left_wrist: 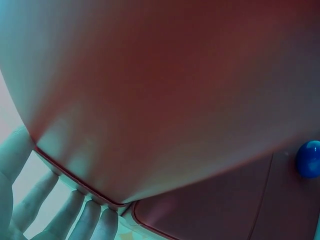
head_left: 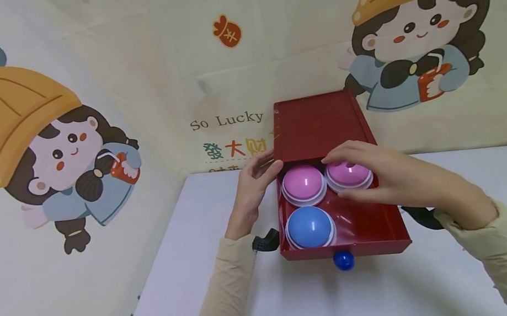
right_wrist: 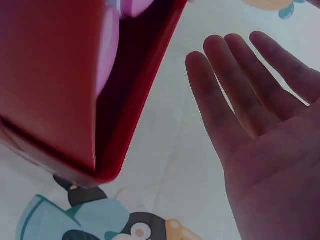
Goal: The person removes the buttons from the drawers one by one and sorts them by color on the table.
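A red box (head_left: 318,125) stands on the table with its drawer (head_left: 360,226) pulled out toward me, a blue knob (head_left: 343,261) on its front. Inside sit a left pink dome (head_left: 303,182), a right pink dome (head_left: 348,175) and a blue dome (head_left: 310,227), each with a white rim. My left hand (head_left: 250,192) rests along the box's left side, fingers extended on its edge in the left wrist view. Over the right pink dome is my right hand (head_left: 382,173), thumb and fingers apart; the right wrist view shows the palm with nothing in it.
A white table (head_left: 197,301) lies under the box. Behind it hangs a printed cloth (head_left: 160,84) with cartoon figures and lettering. Black straps (head_left: 266,241) show at both wrists, below the sleeves' cuffs.
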Demonstrator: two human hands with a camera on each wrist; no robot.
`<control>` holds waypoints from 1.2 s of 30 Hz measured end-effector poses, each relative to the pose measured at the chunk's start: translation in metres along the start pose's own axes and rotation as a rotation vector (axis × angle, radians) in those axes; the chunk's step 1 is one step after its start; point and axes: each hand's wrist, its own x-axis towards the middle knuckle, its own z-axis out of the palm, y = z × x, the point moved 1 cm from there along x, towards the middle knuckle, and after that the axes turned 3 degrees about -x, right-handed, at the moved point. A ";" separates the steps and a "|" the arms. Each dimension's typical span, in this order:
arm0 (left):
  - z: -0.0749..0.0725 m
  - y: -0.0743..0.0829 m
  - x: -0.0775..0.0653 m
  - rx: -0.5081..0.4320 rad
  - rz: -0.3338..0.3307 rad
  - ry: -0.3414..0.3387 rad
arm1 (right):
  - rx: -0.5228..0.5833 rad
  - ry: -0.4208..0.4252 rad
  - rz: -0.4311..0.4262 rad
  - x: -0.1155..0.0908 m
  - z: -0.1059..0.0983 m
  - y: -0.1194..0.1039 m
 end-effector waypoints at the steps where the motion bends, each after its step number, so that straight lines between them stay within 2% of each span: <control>1: 0.000 0.000 0.000 -0.001 0.005 0.002 | 0.001 -0.005 0.003 0.001 0.001 0.000; 11: -0.002 -0.003 0.001 0.004 0.021 -0.008 | -0.077 -0.043 -0.031 0.009 0.004 -0.002; 27: -0.001 -0.005 0.002 0.009 0.028 -0.011 | -0.113 -0.105 -0.068 0.021 0.010 -0.014; 36: -0.002 -0.006 0.002 0.014 0.032 -0.011 | -0.145 -0.174 -0.113 0.028 0.020 -0.015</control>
